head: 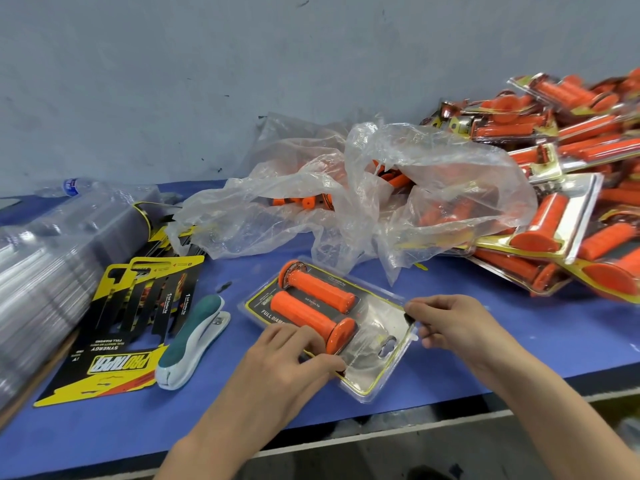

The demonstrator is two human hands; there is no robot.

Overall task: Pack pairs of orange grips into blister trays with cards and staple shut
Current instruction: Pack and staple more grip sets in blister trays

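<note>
A clear blister tray [372,372] with a black-and-yellow card inside lies on the blue table near the front edge. Two orange grips [317,306] sit side by side in it. My left hand [291,358] pinches the tray's near left edge, with its fingers against the lower grip. My right hand [446,323] pinches the tray's right edge near the hanging hole. A teal and white stapler [192,341] lies just left of the tray, touched by neither hand.
Printed cards [128,327] lie fanned at the left, beside a stack of empty clear trays [52,265]. A crumpled plastic bag [363,202] holding loose orange grips sits behind. A heap of packed blisters [571,188] fills the right. The table's front edge [519,393] runs near my arms.
</note>
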